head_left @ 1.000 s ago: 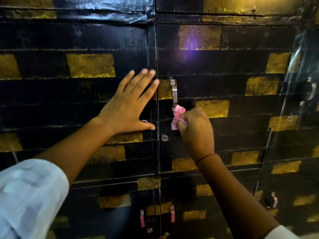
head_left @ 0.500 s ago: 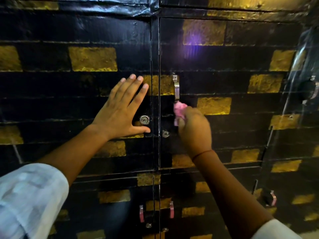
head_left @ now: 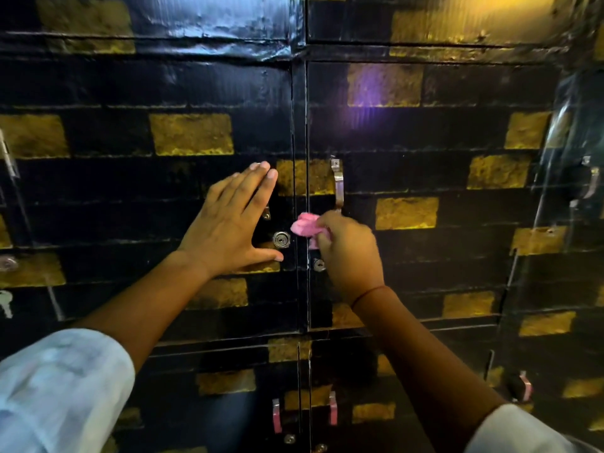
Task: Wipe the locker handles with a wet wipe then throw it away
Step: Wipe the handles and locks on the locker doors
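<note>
Black lockers with gold brick patches fill the view. My right hand (head_left: 349, 253) pinches a crumpled pink wet wipe (head_left: 305, 225) just below the lower end of the right door's metal handle (head_left: 337, 186), over the gap between the two doors. My left hand (head_left: 232, 223) lies flat with straight fingers on the left door, covering most of that door's handle (head_left: 266, 213). A round lock (head_left: 281, 239) shows between its thumb and fingers.
A second lock (head_left: 318, 264) sits under the wipe on the right door. Lower doors carry pink-tinted handles (head_left: 276, 415) (head_left: 332, 407). Another handle (head_left: 591, 183) is on the far-right locker. A key (head_left: 5, 302) hangs at the left edge.
My right hand has slid the wipe down off the right handle and leftward toward the door gap. My left hand stays flat on the left door.
</note>
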Motion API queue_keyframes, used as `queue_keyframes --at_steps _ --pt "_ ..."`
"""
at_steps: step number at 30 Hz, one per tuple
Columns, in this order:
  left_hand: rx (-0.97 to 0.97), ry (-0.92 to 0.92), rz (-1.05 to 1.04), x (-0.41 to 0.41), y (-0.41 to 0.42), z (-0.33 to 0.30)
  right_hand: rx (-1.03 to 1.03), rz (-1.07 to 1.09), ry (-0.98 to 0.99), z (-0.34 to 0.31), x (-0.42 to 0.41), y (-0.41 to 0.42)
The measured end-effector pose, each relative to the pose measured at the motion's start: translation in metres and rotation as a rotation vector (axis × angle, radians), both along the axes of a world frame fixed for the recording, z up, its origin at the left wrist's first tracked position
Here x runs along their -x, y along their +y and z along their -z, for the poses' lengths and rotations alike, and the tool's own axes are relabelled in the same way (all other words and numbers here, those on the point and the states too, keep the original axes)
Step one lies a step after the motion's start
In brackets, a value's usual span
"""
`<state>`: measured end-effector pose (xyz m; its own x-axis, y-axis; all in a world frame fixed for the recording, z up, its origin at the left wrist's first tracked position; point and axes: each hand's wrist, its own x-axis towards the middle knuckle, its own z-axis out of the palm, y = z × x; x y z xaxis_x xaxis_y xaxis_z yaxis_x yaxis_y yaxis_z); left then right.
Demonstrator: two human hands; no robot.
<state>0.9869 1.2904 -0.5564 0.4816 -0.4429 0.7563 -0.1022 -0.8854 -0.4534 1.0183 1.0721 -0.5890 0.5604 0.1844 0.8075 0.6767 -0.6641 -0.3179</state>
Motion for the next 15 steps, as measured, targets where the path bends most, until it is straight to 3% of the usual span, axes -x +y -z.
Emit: queue_keyframes --at_steps 3,5,8,11,15 --pt "0.057 -0.035 -0.01 0.012 0.015 -0.021 -0.212 0.003 -0.168 -0.026 0.003 -0.016" --pt "0.122 -0.064 -0.114 0.021 0.032 -0.027 -0.222 0.051 -0.217 -0.043 0.002 -0.023" --pt "0.184 -0.038 -0.221 0.025 0.045 -0.023 -0.036 0.159 -0.187 -0.05 0.003 -0.019" --pt "0.18 -0.014 -0.217 0.023 0.046 -0.019 0.132 0.071 -0.162 -0.042 0.014 0.003" --pt "0.176 -0.014 -0.211 0.023 0.049 -0.018 -0.128 -0.084 -0.158 -0.051 0.013 0.04"
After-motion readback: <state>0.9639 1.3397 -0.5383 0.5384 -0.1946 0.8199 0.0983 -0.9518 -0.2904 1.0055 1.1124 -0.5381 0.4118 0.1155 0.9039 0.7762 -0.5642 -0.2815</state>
